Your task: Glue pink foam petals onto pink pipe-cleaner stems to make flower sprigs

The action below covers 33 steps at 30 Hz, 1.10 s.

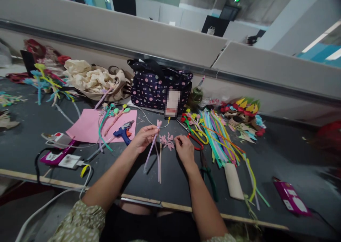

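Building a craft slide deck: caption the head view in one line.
Left hand holds a pink-topped lilac stem; right hand beside small pink pieces.

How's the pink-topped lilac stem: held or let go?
Held: the left hand pinches the lilac stem just below its pink top.

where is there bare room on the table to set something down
Most room: the table right of the pipe cleaners, behind the purple box. A smaller patch lies between the lilac stem and the right forearm. Crowded: around the right hand, with pink scraps and red pliers, and on the pink sheet, with the glue gun.
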Each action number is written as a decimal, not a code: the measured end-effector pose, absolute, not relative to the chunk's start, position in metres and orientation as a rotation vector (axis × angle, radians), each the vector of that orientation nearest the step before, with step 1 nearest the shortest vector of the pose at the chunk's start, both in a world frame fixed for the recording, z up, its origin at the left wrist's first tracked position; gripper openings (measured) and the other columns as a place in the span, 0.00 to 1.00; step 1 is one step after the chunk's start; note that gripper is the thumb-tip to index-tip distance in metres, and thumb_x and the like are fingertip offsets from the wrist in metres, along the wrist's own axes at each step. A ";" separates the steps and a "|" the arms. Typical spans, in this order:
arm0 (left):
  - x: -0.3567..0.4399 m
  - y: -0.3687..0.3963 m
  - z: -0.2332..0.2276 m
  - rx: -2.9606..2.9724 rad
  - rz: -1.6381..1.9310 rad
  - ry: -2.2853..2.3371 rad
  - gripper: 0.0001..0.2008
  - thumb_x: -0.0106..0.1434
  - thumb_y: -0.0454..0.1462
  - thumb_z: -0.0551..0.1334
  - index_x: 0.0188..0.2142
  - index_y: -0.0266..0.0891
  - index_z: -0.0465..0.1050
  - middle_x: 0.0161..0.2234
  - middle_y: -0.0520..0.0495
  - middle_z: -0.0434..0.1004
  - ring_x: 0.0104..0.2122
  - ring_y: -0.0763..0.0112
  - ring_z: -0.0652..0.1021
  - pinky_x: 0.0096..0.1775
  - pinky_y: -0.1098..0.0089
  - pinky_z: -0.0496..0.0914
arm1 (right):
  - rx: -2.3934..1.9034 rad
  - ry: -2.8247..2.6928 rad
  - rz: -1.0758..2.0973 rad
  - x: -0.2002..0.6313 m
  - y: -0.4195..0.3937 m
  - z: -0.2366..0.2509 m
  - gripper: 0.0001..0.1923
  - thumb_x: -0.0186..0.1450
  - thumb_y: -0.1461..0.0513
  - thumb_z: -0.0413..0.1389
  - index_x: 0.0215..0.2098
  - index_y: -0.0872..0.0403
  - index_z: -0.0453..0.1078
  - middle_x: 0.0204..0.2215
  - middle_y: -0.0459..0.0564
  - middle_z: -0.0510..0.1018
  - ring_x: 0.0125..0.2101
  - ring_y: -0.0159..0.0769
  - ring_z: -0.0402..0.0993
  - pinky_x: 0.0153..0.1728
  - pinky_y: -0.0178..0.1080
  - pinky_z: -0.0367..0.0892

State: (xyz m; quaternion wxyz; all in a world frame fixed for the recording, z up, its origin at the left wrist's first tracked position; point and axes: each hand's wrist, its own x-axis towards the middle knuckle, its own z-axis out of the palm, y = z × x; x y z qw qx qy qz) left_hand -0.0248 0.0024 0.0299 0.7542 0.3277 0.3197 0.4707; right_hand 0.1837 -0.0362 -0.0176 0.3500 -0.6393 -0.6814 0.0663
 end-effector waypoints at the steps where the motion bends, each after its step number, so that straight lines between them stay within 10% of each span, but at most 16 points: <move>1: -0.025 0.002 0.029 0.708 1.031 0.698 0.12 0.46 0.37 0.74 0.28 0.34 0.75 0.24 0.52 0.72 0.19 0.83 0.68 0.23 0.80 0.63 | -1.655 -1.769 0.167 0.184 -0.036 -0.018 0.13 0.69 0.58 0.50 0.33 0.53 0.73 0.28 0.49 0.74 0.30 0.36 0.67 0.32 0.35 0.56; 33: -0.019 0.020 0.047 0.643 1.025 0.712 0.14 0.43 0.35 0.75 0.28 0.34 0.75 0.23 0.53 0.72 0.20 0.83 0.70 0.22 0.81 0.63 | -1.653 -1.772 0.135 0.182 -0.035 -0.022 0.13 0.69 0.58 0.50 0.32 0.52 0.73 0.28 0.49 0.75 0.29 0.36 0.68 0.32 0.35 0.57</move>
